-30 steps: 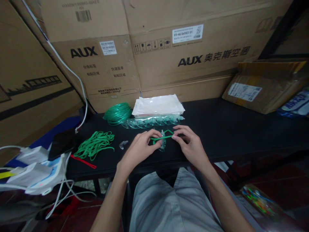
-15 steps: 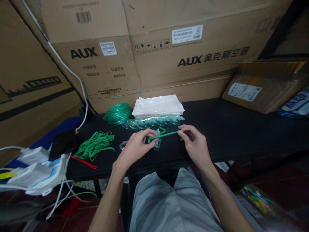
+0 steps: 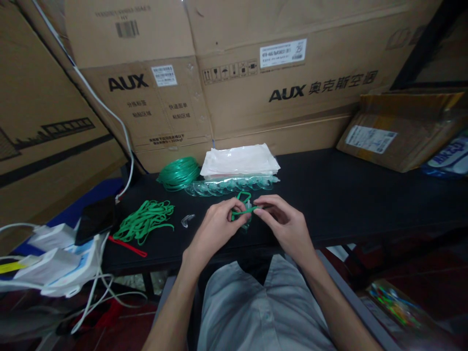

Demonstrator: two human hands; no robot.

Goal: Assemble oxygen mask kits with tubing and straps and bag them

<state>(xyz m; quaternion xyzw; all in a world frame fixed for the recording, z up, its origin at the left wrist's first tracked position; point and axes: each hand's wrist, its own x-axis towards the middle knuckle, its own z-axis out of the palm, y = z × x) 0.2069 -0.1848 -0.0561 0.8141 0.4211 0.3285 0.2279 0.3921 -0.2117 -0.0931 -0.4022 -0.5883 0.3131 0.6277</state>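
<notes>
My left hand [image 3: 218, 225] pinches a green elastic strap [image 3: 242, 212] between thumb and fingers. From the other side, my right hand [image 3: 287, 223] grips the same strap with thumb and fingertips, close to the left fingers. A loop of green strap stands up just behind my fingertips. Under and between the hands is a translucent greenish plastic piece [image 3: 247, 225], probably a mask, mostly hidden. Beyond them lies a row of clear green plastic masks [image 3: 234, 185], nested together. To the left is a pile of loose green straps [image 3: 144, 219].
A coil of green tubing [image 3: 178, 173] and white packets [image 3: 239, 160] lie at the back. Small clear plastic pieces [image 3: 187, 220] and a red strap [image 3: 127, 246] are left. A phone [image 3: 95, 222] and chargers [image 3: 54, 236] crowd the left edge; large cartons [image 3: 234, 107] stand behind.
My right hand has moved left toward my left hand, and the strap stretched between them now spans a shorter gap. My left hand has shifted slightly right, uncovering the small clear pieces.
</notes>
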